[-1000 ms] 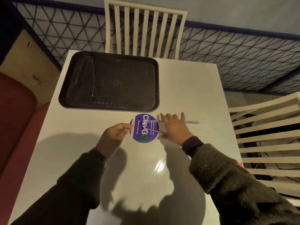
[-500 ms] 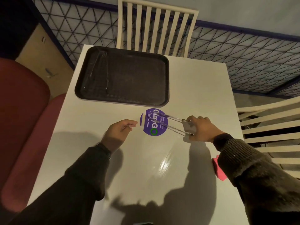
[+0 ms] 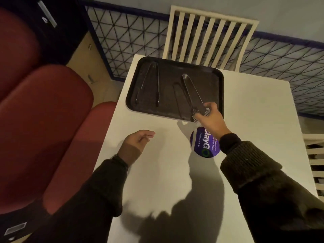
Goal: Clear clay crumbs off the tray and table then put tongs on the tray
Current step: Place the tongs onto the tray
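A black tray (image 3: 215,79) lies at the far side of the white table (image 3: 254,120). One pair of metal tongs (image 3: 150,85) rests inside the tray on its left. My right hand (image 3: 210,118) grips the toothed end of a second pair of metal tongs (image 3: 192,90), held low over the tray's right part with the hinge end pointing away from me. My left hand (image 3: 138,141) hovers over the table near its left edge, fingers loosely apart and holding nothing. No clay crumbs are visible.
A round purple sticker (image 3: 204,142) is on the table just in front of the tray. A cream slatted chair (image 3: 208,35) stands behind the table, another chair (image 3: 315,155) at the right. A red cushioned seat (image 3: 43,111) sits left of the table.
My right hand has lifted the tongs off the purple sticker and carried them forward over the tray. My left hand has opened and stayed near the left side.
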Demonstrator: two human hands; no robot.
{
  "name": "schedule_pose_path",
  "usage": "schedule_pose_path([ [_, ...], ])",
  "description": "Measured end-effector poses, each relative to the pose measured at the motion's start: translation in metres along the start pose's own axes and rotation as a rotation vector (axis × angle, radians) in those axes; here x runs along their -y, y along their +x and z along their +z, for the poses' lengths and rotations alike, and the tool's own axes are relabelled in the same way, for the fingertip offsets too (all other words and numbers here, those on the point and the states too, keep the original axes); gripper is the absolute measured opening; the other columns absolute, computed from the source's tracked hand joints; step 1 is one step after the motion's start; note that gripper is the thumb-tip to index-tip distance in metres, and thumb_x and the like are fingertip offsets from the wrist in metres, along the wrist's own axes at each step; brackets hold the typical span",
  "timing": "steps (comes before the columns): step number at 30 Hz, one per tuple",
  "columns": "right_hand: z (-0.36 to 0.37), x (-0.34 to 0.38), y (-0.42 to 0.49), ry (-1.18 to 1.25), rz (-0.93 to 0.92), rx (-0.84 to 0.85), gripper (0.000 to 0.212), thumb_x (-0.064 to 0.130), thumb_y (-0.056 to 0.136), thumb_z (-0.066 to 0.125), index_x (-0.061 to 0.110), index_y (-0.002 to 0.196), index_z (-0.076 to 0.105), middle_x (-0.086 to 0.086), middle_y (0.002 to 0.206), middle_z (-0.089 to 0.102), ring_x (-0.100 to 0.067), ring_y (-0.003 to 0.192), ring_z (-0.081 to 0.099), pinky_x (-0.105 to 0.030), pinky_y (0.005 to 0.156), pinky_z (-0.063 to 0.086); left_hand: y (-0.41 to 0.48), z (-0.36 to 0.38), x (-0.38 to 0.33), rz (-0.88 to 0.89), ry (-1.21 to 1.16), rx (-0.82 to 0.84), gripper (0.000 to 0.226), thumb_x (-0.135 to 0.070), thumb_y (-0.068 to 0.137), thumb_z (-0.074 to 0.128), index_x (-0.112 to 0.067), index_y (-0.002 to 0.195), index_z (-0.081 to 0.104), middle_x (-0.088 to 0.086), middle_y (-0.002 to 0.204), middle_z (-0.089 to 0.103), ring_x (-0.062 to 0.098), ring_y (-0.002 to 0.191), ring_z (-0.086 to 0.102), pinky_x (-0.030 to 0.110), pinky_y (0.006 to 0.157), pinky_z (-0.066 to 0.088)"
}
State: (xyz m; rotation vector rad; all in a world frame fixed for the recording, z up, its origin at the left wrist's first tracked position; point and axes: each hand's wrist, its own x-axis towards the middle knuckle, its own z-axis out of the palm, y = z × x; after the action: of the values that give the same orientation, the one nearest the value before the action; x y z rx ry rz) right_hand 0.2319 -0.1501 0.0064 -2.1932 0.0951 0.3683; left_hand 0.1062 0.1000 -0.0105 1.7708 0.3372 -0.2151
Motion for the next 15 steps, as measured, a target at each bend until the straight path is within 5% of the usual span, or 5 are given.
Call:
schedule_pose_path([
  [4,0.044,0.024,0.05,-0.091,0.127,-0.059,0.066,0.039,0.082,0.065,0.011,0.132,0.034,-0.007,0.114,0.054,-0.026,0.102,0.057,-0.032,0.082,0.044,0.007,-0.021,0.016,-0.018,0.016,0.012,0.036,0.003,0.096,0.047,-0.028,0.095,0.066,-0.006,0.1,0.068,0.019,0.1,0.062,0.04,0.107,0.045],
  [9,0.093,0.032,0.079,-0.381,0.23,-0.073,0.098,0.065,0.073,0.064,0.007,0.142,0.026,-0.018,0.144,0.037,-0.039,0.131,0.036,-0.05,0.106,0.036,0.018,-0.045,0.03,-0.005,0.064,0.003,0.043,0.006,0.095,0.048,-0.034,0.094,0.065,-0.01,0.097,0.068,0.008,0.093,0.062,0.033,0.104,0.046],
  [13,0.106,0.035,0.083,-0.33,0.167,-0.235,0.072,0.045,0.092,0.051,0.006,0.146,0.023,-0.019,0.143,0.039,-0.039,0.131,0.036,-0.052,0.106,0.034,0.023,-0.055,0.038,-0.031,0.049,-0.018,0.045,0.006,0.095,0.047,-0.036,0.092,0.064,-0.012,0.096,0.067,-0.006,0.086,0.063,0.021,0.097,0.046],
  [15,0.105,0.028,0.085,-0.358,0.195,-0.256,0.05,0.026,0.095,0.048,0.003,0.138,0.035,-0.021,0.137,0.043,-0.039,0.124,0.043,-0.049,0.103,0.038,0.023,-0.058,0.04,-0.037,0.079,-0.013,0.043,0.007,0.095,0.047,-0.032,0.093,0.065,-0.013,0.096,0.067,-0.015,0.082,0.061,0.008,0.09,0.045],
])
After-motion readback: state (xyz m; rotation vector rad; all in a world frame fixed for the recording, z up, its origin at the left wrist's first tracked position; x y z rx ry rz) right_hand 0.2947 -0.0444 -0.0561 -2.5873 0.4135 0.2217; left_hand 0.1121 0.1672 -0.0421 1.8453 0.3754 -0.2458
